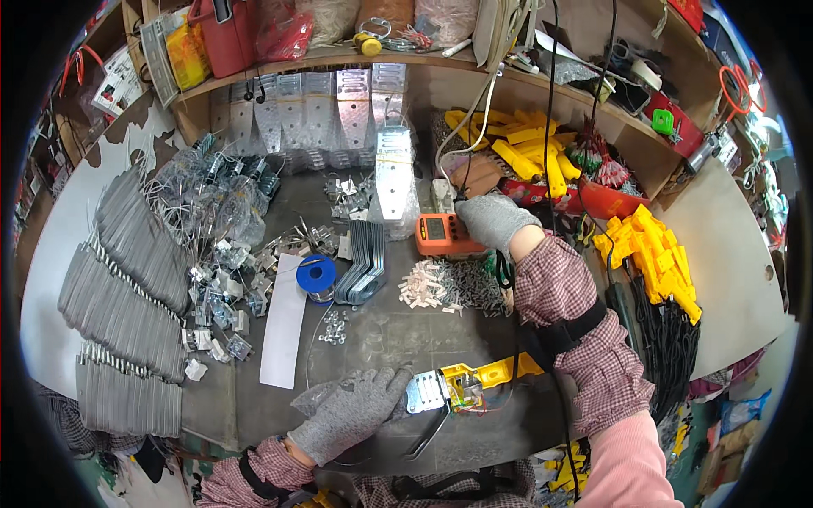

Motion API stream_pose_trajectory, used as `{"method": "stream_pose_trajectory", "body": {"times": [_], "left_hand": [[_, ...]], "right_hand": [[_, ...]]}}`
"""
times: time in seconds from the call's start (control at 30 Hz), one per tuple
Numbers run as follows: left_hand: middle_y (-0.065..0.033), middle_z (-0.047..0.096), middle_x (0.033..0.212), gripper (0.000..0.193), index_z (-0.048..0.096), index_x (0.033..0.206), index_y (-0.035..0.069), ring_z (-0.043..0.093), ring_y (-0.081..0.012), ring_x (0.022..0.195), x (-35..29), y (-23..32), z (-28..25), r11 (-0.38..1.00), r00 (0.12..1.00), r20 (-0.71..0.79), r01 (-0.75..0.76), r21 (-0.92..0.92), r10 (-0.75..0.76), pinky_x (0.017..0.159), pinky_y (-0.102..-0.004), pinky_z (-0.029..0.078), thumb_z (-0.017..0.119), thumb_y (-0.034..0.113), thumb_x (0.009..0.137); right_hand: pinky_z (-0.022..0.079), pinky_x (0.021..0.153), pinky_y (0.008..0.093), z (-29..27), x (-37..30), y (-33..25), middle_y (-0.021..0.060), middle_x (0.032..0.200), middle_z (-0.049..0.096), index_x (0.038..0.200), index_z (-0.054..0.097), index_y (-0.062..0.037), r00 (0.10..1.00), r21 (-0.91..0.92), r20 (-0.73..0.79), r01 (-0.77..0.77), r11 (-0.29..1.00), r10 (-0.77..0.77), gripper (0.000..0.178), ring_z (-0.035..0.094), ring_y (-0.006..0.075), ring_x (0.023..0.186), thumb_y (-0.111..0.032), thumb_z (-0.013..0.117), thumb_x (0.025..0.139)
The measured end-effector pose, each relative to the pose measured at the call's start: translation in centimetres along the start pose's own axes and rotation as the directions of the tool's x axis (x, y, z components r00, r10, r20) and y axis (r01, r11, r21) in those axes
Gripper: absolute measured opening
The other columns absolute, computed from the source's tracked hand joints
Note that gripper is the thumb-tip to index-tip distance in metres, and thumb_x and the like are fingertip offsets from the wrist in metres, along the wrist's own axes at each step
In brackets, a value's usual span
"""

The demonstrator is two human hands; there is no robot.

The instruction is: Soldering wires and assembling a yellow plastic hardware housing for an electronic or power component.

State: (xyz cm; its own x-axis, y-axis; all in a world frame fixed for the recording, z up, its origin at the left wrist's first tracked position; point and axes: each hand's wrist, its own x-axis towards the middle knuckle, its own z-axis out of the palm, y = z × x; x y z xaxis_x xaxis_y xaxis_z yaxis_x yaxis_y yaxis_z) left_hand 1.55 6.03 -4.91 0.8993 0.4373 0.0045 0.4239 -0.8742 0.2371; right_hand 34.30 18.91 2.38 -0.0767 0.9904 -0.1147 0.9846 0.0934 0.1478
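Note:
My left hand [360, 412], in a grey glove, lies low over the near part of the table with its fingers stretched out. Its fingertips are next to a slotted metal plate [426, 391] on a yellow plastic handle piece [500, 371] with exposed thin wires. A bent metal strip [429, 433] lies just below the plate. Farther off, my right hand [495, 222], also gloved, has its fingers curled together at the upper right edge of an orange meter [436, 243] with a small screen. What those fingers pinch is hidden. Black cable [506, 271] hangs by the right wrist.
Stacked grey metal strips [118, 305] and bagged metal parts [220, 199] fill the left. A blue spool [316, 275], white strip [284, 322], nuts [334, 327] and screws [478, 284] lie mid-table. Yellow handles [652, 254] and black cords [665, 339] are at right; a shelf [330, 61] stands behind.

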Motion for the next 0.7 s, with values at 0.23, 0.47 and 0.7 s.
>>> {"method": "stream_pose_trajectory", "body": {"times": [0.23, 0.47, 0.7], "left_hand": [[-0.0125, 0.062, 0.109, 0.052, 0.047, 0.142, 0.004, 0.064, -0.0284, 0.098, 0.3, -0.3, -0.3, 0.998, 0.998, 0.008, -0.063, -0.020, 0.063, 0.087, -0.0400, 0.052, 0.057, 0.025, 0.095], [-0.0135, 0.061, 0.109, 0.063, 0.047, 0.142, 0.004, 0.063, -0.0317, 0.101, 0.2, 0.8, -1.2, 0.999, 0.984, 0.179, 0.001, -0.033, 0.005, 0.091, -0.0429, 0.051, 0.069, 0.026, 0.087], [-0.0142, 0.060, 0.109, 0.067, 0.044, 0.148, 0.012, 0.062, -0.0328, 0.104, -0.4, 1.9, -0.7, 0.988, 0.965, 0.217, 0.154, -0.001, -0.150, 0.092, -0.0435, 0.049, 0.068, 0.033, 0.089]], "right_hand": [[0.056, 0.081, 0.0461, -0.5, 0.4, 0.7, 0.0213, 0.096, 0.073, 0.101, 0.074, -0.0068, 0.999, 0.148, -0.012, -0.043, 0.988, 0.046, 0.024, 0.072, 0.0368, 0.096, -0.014, 0.073, 0.079], [0.057, 0.078, 0.0478, -2.9, -1.4, 0.6, 0.0180, 0.094, 0.074, 0.106, 0.070, -0.0046, 0.997, -0.005, -0.074, -0.031, 1.000, 0.030, 0.035, 0.074, 0.0346, 0.093, -0.028, 0.074, 0.081], [0.055, 0.075, 0.0401, -3.8, -8.7, 4.4, 0.0177, 0.092, 0.072, 0.100, 0.068, -0.0059, 0.780, 0.457, -0.508, -0.115, 0.882, 0.365, 0.033, 0.072, 0.0327, 0.085, -0.034, 0.075, 0.084]]}}
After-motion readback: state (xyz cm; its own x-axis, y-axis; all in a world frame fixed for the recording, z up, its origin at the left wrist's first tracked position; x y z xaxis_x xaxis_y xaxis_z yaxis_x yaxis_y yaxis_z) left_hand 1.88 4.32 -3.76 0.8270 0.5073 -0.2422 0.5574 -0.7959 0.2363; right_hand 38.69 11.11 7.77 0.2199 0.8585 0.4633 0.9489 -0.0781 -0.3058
